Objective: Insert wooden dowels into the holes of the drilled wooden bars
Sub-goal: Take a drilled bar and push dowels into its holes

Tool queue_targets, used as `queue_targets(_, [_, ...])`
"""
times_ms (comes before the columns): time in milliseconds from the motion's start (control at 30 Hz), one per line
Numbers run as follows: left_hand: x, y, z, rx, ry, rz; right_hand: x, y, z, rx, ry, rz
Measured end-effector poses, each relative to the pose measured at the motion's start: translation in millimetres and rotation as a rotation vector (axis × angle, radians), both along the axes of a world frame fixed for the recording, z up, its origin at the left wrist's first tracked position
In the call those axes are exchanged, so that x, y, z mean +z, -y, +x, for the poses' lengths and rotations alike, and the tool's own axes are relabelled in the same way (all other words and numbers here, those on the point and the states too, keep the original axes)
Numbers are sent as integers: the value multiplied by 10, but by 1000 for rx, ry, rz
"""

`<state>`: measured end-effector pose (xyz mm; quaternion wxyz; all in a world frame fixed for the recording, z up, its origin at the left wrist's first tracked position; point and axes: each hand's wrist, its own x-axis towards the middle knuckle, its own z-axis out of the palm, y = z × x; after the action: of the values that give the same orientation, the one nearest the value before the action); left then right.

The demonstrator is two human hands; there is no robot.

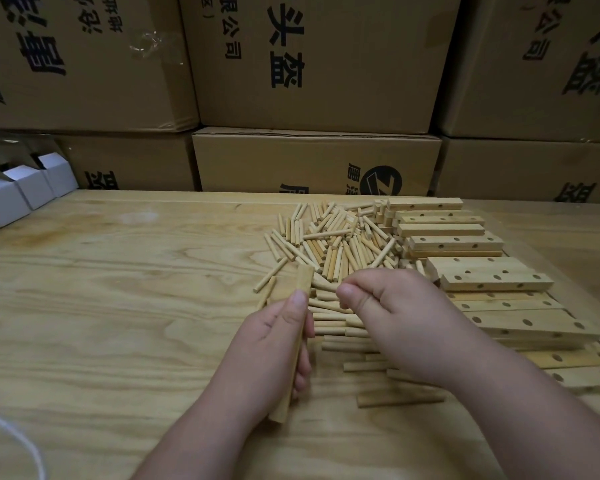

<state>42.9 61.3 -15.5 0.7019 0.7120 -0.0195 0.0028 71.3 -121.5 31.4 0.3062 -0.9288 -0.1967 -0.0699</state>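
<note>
A head-worn camera looks forward and down, close over a wooden table (118,271), toward stacked cardboard boxes (316,64).

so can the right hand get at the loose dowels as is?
Probably yes. The right hand hovers directly over the dowel pile with nothing between them; its fingers are curled, possibly already on a dowel. The left hand grips a bar off to the side.

Pale wood against brown card

The dowels (329,244) and drilled bars (492,282) are light yellowish wood, the bars' holes showing as dark ovals. The table (118,306) is blond with wavy brown grain. The cardboard boxes (316,64) are tan with black printed characters; the small cartons (25,192) are white.
</note>
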Motion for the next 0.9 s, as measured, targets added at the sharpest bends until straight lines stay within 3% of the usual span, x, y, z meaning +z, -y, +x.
queue_targets(167, [1,-8,-2,-13,21,-4,33,5,-9,15,-151,165])
queue_targets(333, [-8,9,24,83,39,-52,125,23,17,-12,-46,275])
queue_targets(467, [-45,-53,88,235,-29,-106,175,129,74,-161,54,420])
queue_targets(567, [-48,-83,136,264,-76,-257,130,212,132,-234,57,99])
queue_targets(733, [-69,-77,143,261,-71,-251,-57,236,175,-215,24,-442])
queue_targets(900, [-46,-62,132,278,-72,-220,-136,231,180,-209,51,-549])
